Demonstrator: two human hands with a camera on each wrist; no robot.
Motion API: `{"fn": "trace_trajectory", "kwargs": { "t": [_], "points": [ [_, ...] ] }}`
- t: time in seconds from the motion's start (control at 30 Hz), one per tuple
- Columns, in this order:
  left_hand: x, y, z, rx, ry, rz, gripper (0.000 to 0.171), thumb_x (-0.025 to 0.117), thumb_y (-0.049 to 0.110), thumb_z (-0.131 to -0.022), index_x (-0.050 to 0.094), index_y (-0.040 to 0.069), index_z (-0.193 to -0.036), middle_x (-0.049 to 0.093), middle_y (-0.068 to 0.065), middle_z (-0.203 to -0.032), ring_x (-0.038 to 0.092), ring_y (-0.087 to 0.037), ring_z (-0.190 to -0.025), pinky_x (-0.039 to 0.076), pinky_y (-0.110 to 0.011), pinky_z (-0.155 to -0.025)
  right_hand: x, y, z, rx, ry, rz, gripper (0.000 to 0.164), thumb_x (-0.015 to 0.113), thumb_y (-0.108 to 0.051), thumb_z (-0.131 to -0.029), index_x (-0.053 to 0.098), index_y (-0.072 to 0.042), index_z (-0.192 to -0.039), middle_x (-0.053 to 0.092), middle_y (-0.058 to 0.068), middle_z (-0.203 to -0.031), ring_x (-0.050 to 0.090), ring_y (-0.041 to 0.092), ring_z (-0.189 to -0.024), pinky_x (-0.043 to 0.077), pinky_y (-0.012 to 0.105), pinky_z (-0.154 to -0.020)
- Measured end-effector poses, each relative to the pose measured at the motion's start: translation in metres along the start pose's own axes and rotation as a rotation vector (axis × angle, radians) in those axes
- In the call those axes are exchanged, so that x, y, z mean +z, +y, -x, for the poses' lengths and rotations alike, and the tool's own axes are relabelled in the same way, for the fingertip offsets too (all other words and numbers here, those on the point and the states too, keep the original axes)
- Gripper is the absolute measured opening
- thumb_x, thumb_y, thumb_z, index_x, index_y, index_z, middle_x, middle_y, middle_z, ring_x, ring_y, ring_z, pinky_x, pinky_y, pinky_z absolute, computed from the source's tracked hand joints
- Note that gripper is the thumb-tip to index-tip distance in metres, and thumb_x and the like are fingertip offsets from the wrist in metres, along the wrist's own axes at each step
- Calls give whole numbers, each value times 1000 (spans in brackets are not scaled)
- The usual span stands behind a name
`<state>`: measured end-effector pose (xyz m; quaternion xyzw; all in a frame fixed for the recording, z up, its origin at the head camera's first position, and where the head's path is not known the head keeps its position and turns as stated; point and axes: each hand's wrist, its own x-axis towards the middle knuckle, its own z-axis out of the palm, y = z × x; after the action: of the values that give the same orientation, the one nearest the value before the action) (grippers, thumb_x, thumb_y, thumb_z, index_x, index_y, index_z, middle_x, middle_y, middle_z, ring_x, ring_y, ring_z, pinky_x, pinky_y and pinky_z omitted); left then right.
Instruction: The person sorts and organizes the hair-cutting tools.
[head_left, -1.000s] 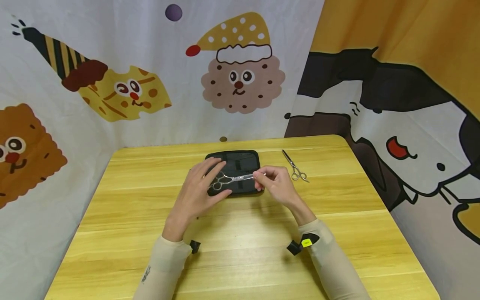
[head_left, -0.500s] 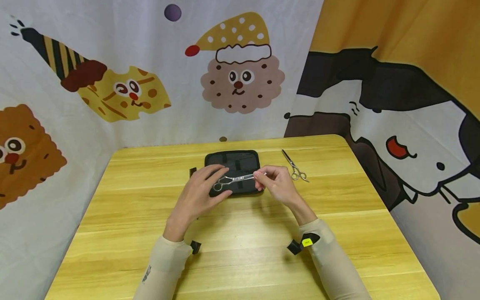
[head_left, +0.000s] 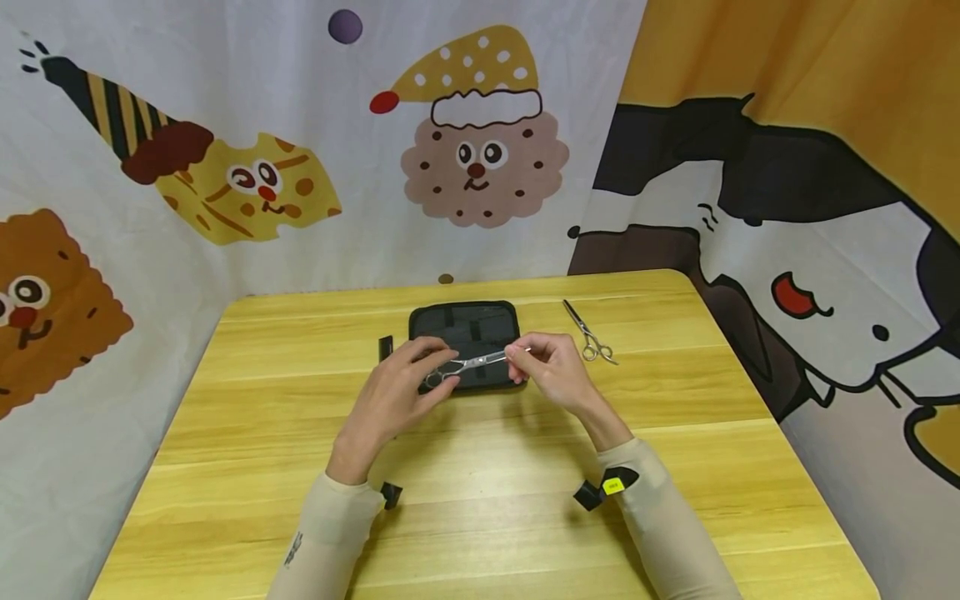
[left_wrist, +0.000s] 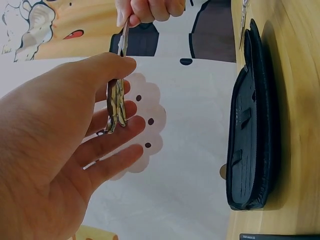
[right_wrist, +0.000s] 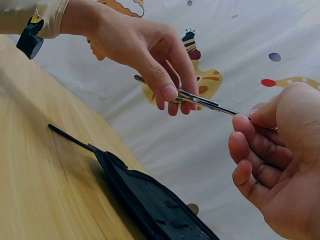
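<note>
Coming in with the left hand [head_left: 392, 396] since half a second ago, drawing thumb and fingers closer about the handles of the silver scissors [head_left: 478, 362] and dipping that end slightly. From the head, pinching the blade end narrowly with the right hand [head_left: 557, 368], keeping the scissors between the two hands, over the black case [head_left: 495, 325], opened out beneath them on the table [head_left: 480, 500]. Spotting also a second pair of scissors [head_left: 577, 317], just beyond the right hand, and a black strip [head_left: 386, 347], just beyond the left.

Over to the left wrist: crossing the handles with the thumb, fingers loosely spread behind, scissors seen edge-on. Whether truly squeezed by the left hand or only lightly touched, cannot tell.

Now the right wrist: holding the blades between thumb and fingertips, pointing the handles toward the left hand, well clear of the case. Apparently in the midst of a two-handed hold, perhaps turning or passing the scissors. Probably calling next for a sure left grip on the handles before any easing of the right-hand pinch.
</note>
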<state>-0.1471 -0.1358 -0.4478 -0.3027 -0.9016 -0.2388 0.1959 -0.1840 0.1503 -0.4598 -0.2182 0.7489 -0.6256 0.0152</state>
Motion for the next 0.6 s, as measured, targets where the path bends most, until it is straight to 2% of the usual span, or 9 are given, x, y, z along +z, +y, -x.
{"fn": "trace_trajectory", "kwargs": {
  "t": [0.37,0.6],
  "points": [
    [0,0,1,22,-2,29,28,90,21,-99,86,8,-125,78,-13,-126,75,-25,-102,67,-38,-82,2,2,0,-23,-8,-12,21,70,-5,-110,78,2,-92,73,20,-77,69,11,-65,67,40,-62],
    [-1,1,1,22,-16,29,27,91,17,-98,87,6,-123,78,-14,-125,77,-26,-100,69,-38,-80,3,6,0,-28,-19,-10,19,71,-6,-109,80,-1,-93,72,21,-77,68,18,-66,65,39,-62]
  ]
}}
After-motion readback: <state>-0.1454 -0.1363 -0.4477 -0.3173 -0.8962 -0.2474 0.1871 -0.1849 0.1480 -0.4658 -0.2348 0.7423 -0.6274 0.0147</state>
